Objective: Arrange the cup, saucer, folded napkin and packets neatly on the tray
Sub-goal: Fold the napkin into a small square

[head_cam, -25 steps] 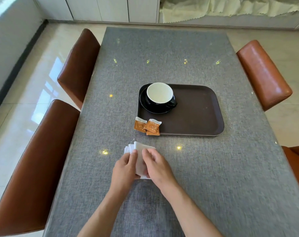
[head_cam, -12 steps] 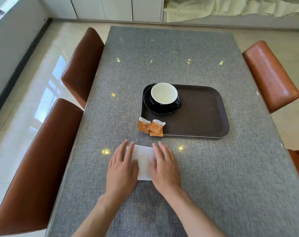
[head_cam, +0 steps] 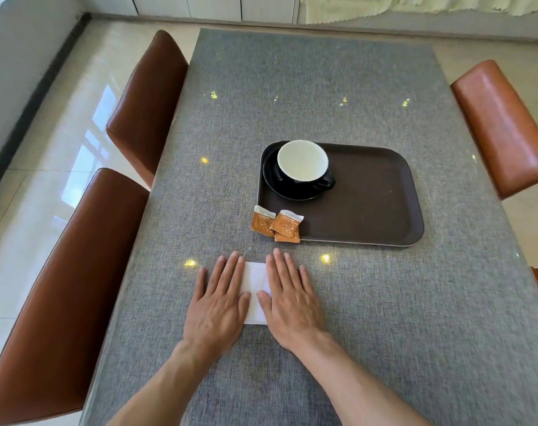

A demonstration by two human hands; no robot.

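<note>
In the lower middle of the frame, both hands lie flat, palms down, on the grey cloth-covered desk (head_cam: 323, 87). The left hand (head_cam: 218, 302) and the right hand (head_cam: 292, 299) have their fingers stretched out and apart, gripping nothing; they press on the white folded napkin (head_cam: 255, 290), which lies under and between them. Only a narrow strip of the napkin shows in the gap between the two hands, and its outer edges are hidden under the palms. The thumbs nearly meet over its middle.

Above the hands, near the centre of the frame, sits the dark brown tray (head_cam: 369, 204). In its upper left corner a black saucer (head_cam: 273, 182) carries a black cup (head_cam: 303, 161) with a white inside, upright, its handle pointing to the right. Three orange packets (head_cam: 276, 224) lie at the tray's lower left corner, overlapping each other and partly over the tray's rim, partly on the desk. They lie between the tray and the hands, apart from the fingertips.

Brown leather chairs (head_cam: 77, 272) stand at the left and right of the desk.
</note>
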